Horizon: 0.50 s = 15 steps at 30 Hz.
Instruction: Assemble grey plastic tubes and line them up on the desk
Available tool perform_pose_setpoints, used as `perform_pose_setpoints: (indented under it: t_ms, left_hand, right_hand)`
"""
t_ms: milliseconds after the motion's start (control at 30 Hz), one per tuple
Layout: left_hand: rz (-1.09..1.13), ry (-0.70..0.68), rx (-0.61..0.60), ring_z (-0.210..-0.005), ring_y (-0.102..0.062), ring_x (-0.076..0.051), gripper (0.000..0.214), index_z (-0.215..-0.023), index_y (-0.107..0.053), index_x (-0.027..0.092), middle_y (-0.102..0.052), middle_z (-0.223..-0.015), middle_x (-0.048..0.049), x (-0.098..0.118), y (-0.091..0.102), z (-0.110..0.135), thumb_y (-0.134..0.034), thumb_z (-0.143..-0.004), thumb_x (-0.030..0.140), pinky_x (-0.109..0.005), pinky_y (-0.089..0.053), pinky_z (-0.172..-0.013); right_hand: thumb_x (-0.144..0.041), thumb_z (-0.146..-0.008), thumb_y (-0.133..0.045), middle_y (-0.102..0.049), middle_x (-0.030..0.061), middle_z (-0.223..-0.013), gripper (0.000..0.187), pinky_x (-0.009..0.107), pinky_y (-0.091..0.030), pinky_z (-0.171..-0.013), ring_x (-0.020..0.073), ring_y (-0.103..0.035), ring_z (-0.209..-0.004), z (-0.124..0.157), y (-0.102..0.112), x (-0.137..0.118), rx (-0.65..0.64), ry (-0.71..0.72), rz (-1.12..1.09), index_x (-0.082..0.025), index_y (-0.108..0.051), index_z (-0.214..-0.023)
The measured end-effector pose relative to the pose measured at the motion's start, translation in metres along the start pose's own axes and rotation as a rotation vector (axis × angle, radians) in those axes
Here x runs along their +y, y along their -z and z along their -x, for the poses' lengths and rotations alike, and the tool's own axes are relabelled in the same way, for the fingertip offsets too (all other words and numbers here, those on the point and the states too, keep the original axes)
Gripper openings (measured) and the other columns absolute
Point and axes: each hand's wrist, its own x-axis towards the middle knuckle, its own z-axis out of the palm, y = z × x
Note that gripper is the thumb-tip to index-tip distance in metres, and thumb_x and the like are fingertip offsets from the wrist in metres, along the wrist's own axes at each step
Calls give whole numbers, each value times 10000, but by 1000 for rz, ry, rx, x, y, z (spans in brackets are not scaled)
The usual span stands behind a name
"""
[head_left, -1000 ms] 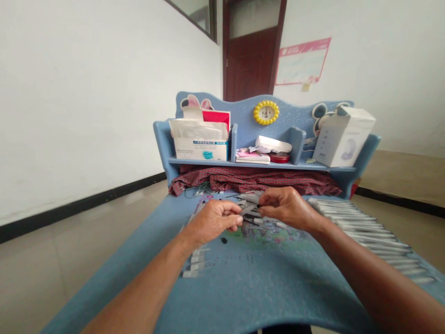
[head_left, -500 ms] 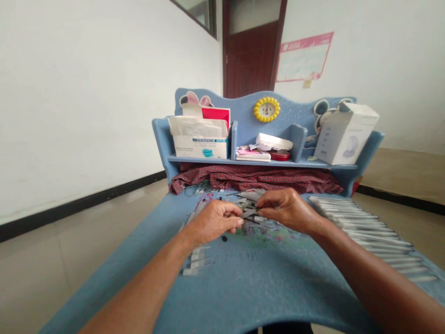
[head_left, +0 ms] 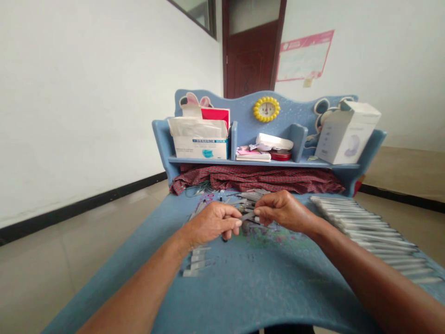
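Note:
Between my two hands is a short, grey, translucent strip-like piece (head_left: 248, 216), too blurred to name its kind. My left hand (head_left: 213, 223) is closed, pinching its left end between thumb and fingers. At its other end the fingertips of my right hand (head_left: 283, 211) are pressed together on it. Behind and beneath the hands lies a loose pile of grey and black slim parts (head_left: 248, 198), partly hidden by them. Several short clear pieces (head_left: 198, 261) lie in a column below my left wrist, continuing behind that hand.
A long row of slim, pen-like clear sticks (head_left: 368, 227) lies along the right of the blue desk (head_left: 243, 292). Checked cloth (head_left: 257, 178) is bunched under the shelf. On the shelf stand a mask box (head_left: 200, 146), papers (head_left: 253, 157), a red tin (head_left: 280, 155) and a white box (head_left: 347, 134).
My right hand has shifted slightly left and closer to my left hand. The strip-like piece stays between them. The small black part below my left hand is now mostly covered by its fingers.

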Motion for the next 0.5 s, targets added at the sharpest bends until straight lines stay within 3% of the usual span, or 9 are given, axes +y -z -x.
perform_pose_setpoints:
  t_ms: [233, 400, 500]
  left_hand:
    - [-33, 18, 56, -465, -522, -80, 163, -744, -639, 132, -617, -596, 13, -1, -4, -3, -599, -703, 284, -187, -398, -465]
    - [-27, 45, 80, -461, -512, -83, 173, -763, -634, 134, -601, -580, 23, 0, -7, -4, -602, -689, 286, -191, -397, -466]
    - [-37, 40, 74, -460, -508, -82, 174, -757, -633, 130, -597, -583, 22, 0, -8, -4, -603, -684, 285, -193, -398, -466]
  right_hand:
    - [-453, -880, -431, -546, -4, -493, 445, 194, -364, -443, 85, -493, -441, 0, -5, 13, 14, -7, 82, -154, -542, -570]
    - [-419, -781, -603, -579, -24, -586, 276, 202, -388, -481, 97, -509, -501, 5, 1, 16, 12, 16, -55, -157, -569, -865]
    - [-359, -781, -605, -570, -25, -565, 199, 205, -401, -490, 97, -512, -499, 7, -2, 16, -11, 14, -63, -164, -566, -789]
